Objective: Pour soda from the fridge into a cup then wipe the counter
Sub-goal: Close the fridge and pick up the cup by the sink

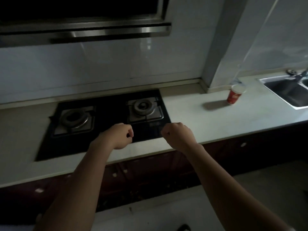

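Nearest the camera, two bare forearms reach up from the bottom edge over a pale floor (260, 189) and the dark red cabinet fronts (150, 165) beneath the worktop. The left hand (120, 135) and the right hand (179, 136) are held side by side but apart above the front edge of the white counter (208, 124). Each is curled into a loose fist with the thumb against the fingers, and neither has hold of anything. Just beyond the knuckles lies a black glass gas hob (110, 114) set into the counter, with its left burner (73, 118) at about 10 o'clock from the hands and its right burner (143, 106) at about 12 o'clock. A faint pale marking shows on the glass in front of the right burner, too dim to read. Farther off, at about 2 o'clock from the right hand, a red paper cup (234, 95) with a white inside stands upright on the counter, well apart from both hands. It has a pale band of print that is too blurred to read. Just beside it at 3 o'clock is a steel sink (288, 92) with a tap (298, 74) behind it. At the back rise the white wall tiles (100, 67), and at 11 o'clock overhead hangs a steel range hood (83, 30).
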Tool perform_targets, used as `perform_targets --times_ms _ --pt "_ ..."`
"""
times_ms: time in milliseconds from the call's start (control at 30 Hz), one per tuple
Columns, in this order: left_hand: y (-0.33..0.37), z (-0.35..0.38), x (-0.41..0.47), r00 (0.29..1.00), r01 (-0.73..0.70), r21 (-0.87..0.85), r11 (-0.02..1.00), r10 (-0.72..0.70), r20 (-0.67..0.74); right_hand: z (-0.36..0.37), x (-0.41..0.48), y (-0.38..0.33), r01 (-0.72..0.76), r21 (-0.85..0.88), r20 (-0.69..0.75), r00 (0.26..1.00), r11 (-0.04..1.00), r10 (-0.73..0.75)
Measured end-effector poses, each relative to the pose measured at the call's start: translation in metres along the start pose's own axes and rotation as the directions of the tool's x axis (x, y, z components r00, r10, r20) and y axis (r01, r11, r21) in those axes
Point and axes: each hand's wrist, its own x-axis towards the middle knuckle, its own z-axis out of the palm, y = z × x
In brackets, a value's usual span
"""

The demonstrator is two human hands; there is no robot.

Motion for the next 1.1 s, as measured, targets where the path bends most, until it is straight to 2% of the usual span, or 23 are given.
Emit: perform_targets --times_ms 233,433,700,867,967,1100 --pt "0.165 0.018 0.106 0.975 -0.211 0.092 0.973 0.204 0.082 -0.043 0.015 0.160 -0.092 -0.043 0.033 0.995 0.995 0.094" --pt "0.239 0.031 0.181 0.947 -0.300 0.147 0.943 0.275 0.167 -0.065 0.032 0.250 -0.252 0.000 -0.059 0.966 0.968 0.251" --pt "0.329 0.046 0.297 0.874 -0.433 0.132 0.892 0.379 0.303 -0.096 0.047 0.332 -0.486 -0.033 -0.092 0.872 0.873 0.482" --pt "0.399 0.045 0.351 0.801 -0.578 0.156 0.801 0.521 0.295 -0.127 0.062 0.380 -0.591 -0.036 -0.171 0.798 0.806 0.578" --pt "0.425 0.055 0.373 0.790 -0.593 0.202 0.780 0.513 0.336 -0.123 0.071 0.400 -0.592 0.003 -0.159 0.796 0.806 0.585" --pt "0.455 0.078 0.397 0.795 -0.559 0.254 0.789 0.424 0.433 -0.114 0.075 0.446 -0.591 0.056 -0.110 0.797 0.805 0.593"
